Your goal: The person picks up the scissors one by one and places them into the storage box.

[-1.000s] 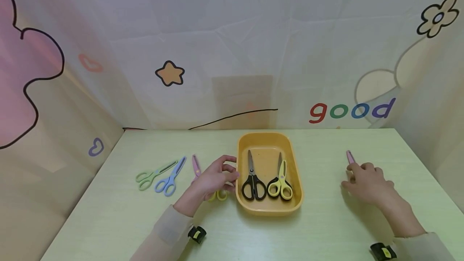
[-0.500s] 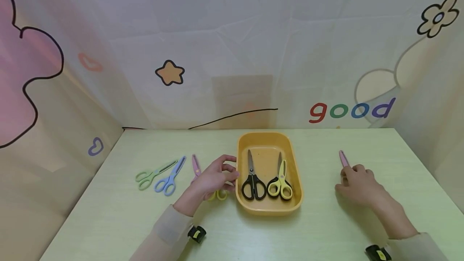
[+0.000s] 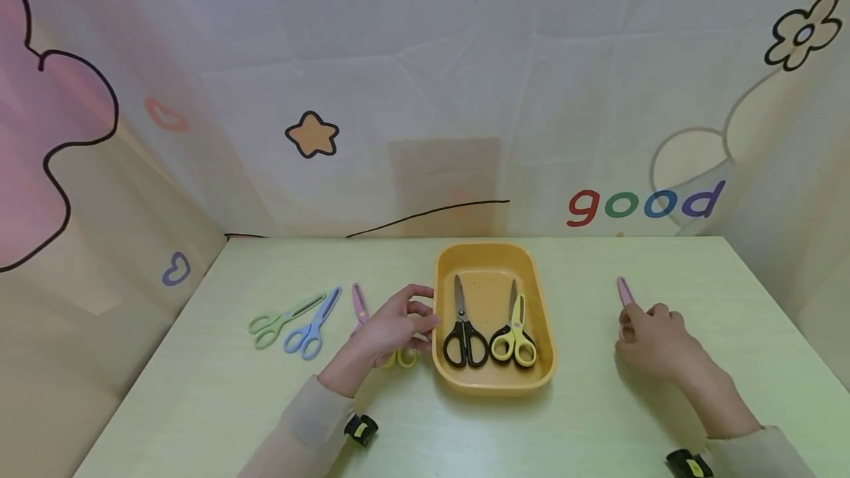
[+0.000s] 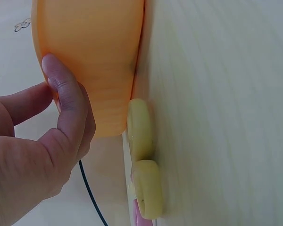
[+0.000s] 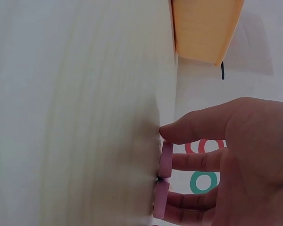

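My left hand (image 3: 396, 324) pinches the left rim of a yellow-orange plastic tray (image 3: 541, 301), its thumb over the rim and fingers against the outer wall in the left wrist view. Inside the tray lie black-handled scissors (image 3: 461, 316). To their right, yellow scissors (image 3: 519, 323) rest over another black-handled pair. On the right side of the table my right hand (image 3: 657, 340) holds pink scissors (image 3: 625, 291) by the handles. In the right wrist view the thumb is at one edge of the pink handles (image 5: 165, 160) and the fingers lie against their upper side. The hand hides the handles in the head view.
Left of the tray lie green scissors (image 3: 282, 321), blue scissors (image 3: 315, 327) and another pink pair (image 3: 359, 302), partly behind the left hand. Yellow scissor handles (image 4: 140, 129) sit close beside the tray wall. A printed curtain (image 3: 372, 94) stands behind the table (image 3: 199, 419).
The right hand has slid a little to the left with the pink scissors, mostly in the first half second. The left hand and the tray stay where they were.
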Available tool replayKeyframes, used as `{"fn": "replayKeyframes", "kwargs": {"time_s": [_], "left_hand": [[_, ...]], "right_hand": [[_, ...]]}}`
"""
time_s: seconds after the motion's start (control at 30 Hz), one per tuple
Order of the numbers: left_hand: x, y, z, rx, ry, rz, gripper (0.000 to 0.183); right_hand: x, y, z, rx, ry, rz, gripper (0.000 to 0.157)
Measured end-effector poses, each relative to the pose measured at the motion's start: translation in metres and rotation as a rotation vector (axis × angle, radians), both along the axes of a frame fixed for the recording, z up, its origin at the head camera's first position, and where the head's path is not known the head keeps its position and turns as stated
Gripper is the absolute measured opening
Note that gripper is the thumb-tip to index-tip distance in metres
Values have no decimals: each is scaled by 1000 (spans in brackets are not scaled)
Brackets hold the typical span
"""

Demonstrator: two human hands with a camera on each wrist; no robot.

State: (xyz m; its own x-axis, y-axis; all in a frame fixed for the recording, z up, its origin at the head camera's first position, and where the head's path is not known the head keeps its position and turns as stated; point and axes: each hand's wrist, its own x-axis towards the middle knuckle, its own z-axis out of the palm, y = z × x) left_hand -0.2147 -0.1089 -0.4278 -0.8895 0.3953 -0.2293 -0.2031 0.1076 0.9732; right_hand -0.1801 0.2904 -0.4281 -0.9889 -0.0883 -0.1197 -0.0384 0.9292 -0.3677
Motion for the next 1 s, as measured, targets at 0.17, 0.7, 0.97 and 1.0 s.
{"fn": "replayKeyframes", "kwargs": {"time_s": [0.17, 0.7, 0.97, 1.0], "left_hand": [[-1, 0, 0, -2, 1, 2, 47], [0, -1, 0, -8, 9, -9, 47], [0, 0, 1, -10, 4, -7, 47], [1, 0, 1, -10, 4, -6, 47]], "right_hand": [[0, 1, 0, -4, 25, 19, 29], [-2, -11, 10, -28, 34, 20, 36], [4, -31, 17, -19, 143, 22, 32], [5, -34, 18, -19, 152, 22, 32]]}}
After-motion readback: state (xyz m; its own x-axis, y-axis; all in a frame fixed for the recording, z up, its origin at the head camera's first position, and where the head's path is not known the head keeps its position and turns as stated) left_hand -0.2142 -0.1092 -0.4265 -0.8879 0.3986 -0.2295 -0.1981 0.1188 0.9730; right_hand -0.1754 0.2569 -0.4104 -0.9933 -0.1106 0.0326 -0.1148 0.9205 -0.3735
